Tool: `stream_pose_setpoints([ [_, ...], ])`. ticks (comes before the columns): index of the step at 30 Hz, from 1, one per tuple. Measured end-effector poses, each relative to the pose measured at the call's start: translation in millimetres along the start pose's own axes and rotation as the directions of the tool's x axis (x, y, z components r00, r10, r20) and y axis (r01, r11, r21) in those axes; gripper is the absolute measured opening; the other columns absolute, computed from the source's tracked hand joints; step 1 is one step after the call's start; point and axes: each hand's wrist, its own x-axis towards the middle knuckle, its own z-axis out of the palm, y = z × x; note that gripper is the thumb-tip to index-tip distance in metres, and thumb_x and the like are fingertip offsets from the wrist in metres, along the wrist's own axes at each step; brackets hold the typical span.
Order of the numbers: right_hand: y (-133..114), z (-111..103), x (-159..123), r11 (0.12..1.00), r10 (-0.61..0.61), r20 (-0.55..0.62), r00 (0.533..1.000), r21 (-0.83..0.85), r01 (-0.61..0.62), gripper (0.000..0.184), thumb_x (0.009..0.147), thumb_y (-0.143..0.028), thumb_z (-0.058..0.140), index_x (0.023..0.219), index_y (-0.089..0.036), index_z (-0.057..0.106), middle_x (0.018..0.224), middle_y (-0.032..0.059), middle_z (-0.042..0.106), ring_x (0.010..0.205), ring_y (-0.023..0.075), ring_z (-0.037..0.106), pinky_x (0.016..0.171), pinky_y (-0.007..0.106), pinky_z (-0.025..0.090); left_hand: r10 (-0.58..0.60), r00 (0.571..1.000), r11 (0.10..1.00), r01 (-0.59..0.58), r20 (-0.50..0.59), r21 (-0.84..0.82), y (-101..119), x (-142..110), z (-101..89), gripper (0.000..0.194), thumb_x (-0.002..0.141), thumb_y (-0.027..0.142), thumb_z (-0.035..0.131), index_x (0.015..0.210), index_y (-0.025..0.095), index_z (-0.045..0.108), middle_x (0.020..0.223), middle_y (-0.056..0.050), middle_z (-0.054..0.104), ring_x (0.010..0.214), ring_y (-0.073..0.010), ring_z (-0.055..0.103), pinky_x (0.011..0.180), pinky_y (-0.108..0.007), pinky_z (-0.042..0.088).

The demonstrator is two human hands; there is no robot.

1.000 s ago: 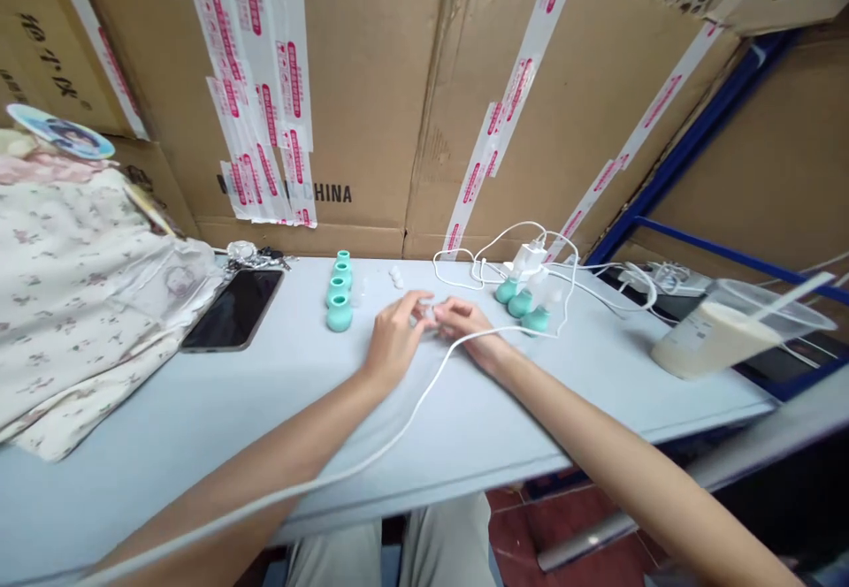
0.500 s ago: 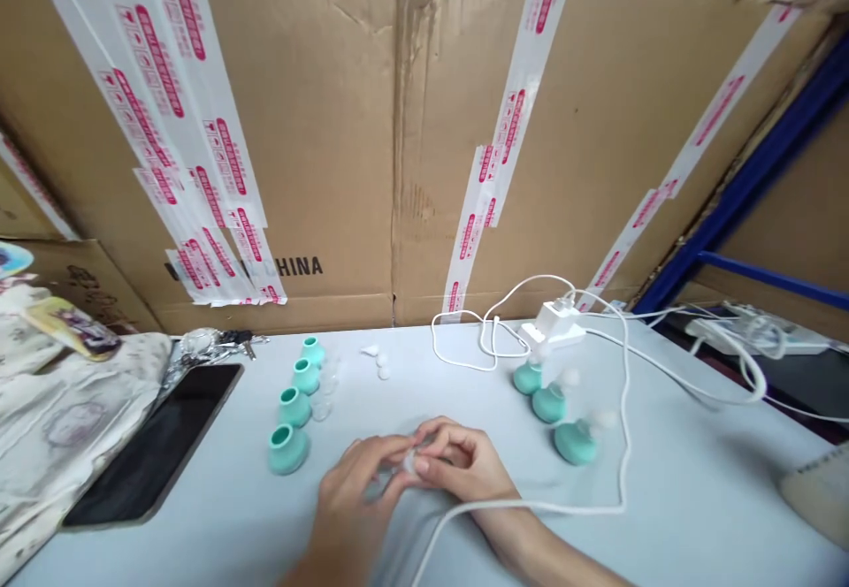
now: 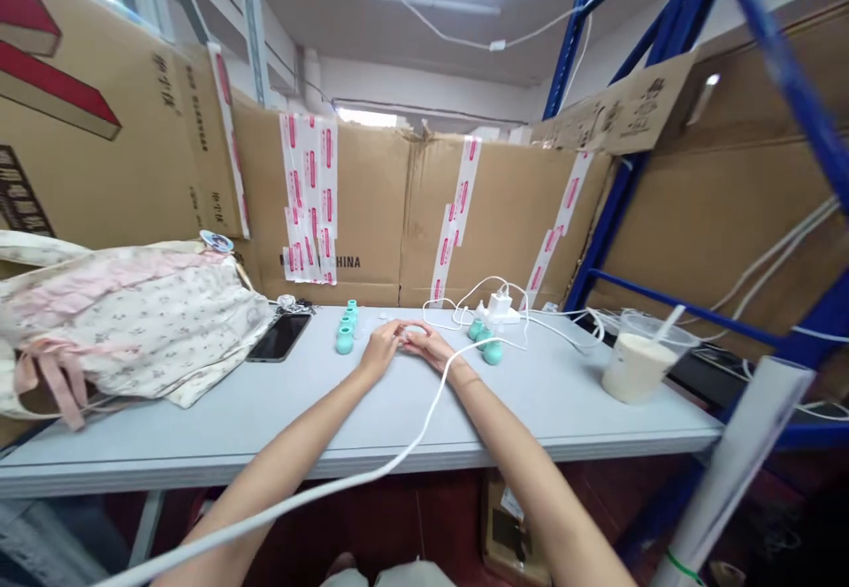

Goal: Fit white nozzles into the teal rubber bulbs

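Observation:
My left hand (image 3: 380,348) and my right hand (image 3: 431,346) meet fingertip to fingertip just above the table. Fingers on both are curled together around something small that I cannot make out; half a second ago a small translucent white piece showed there. Left of my hands stands a row of several mint-green round pots (image 3: 344,340) with open necks. Faint clear pieces (image 3: 359,329) lie beside that row. To the right of my hands sit more mint-green pots (image 3: 492,353), lying close together near a white cable.
A white cable (image 3: 424,432) crosses over my right wrist. A plug block (image 3: 500,306) stands at the back. At left are a phone (image 3: 281,338) and a floral cloth bag (image 3: 152,313). A drink cup (image 3: 637,368) stands at right. Cardboard (image 3: 378,202) walls the back.
The view has tilted up and drawn back, so forearms, bag, cup and shelving now show. Both hands stay together between the two groups of pots.

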Motion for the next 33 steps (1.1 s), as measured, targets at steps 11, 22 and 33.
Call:
stream_pose_setpoints([
  [11,0.3,-30.3,31.3,0.994,0.101,0.135,0.986,-0.055,-0.094,0.026,0.053,-0.021,0.083,0.071,-0.011,0.068,0.071,0.0000,0.065,0.071,0.0083,0.063,0.075,0.016,0.051,0.362,0.932,0.910,-0.351,-0.008,0.221,-26.7,10.2,18.7,0.026,0.089,0.011,0.037,0.106,0.017,0.055,0.092,-0.007,0.065,0.087,-0.0184,0.061,0.082,-0.036,0.048],
  [22,0.0,-30.4,25.8,0.987,0.161,0.224,0.961,-0.017,-0.161,0.028,0.050,-0.016,0.084,0.068,-0.010,0.063,0.070,-0.0003,0.062,0.071,0.0091,0.063,0.074,0.018,0.051,0.541,0.840,0.820,-0.518,-0.038,0.244,-23.6,5.0,14.6,0.018,0.091,0.013,0.036,0.102,0.020,0.048,0.083,-0.003,0.062,0.073,-0.0139,0.058,0.073,-0.030,0.049],
  [33,-7.4,-0.7,22.5,0.996,0.027,0.319,0.947,0.067,-0.051,0.032,0.080,-0.033,0.063,0.109,-0.020,0.059,0.107,0.0059,0.064,0.096,0.0161,0.062,0.079,0.034,0.055,0.301,0.881,0.937,-0.203,-0.365,0.285,-28.0,17.3,17.0,0.028,0.088,0.024,0.050,0.114,0.023,0.041,0.096,-0.005,0.066,0.082,-0.0172,0.064,0.074,-0.032,0.050],
])
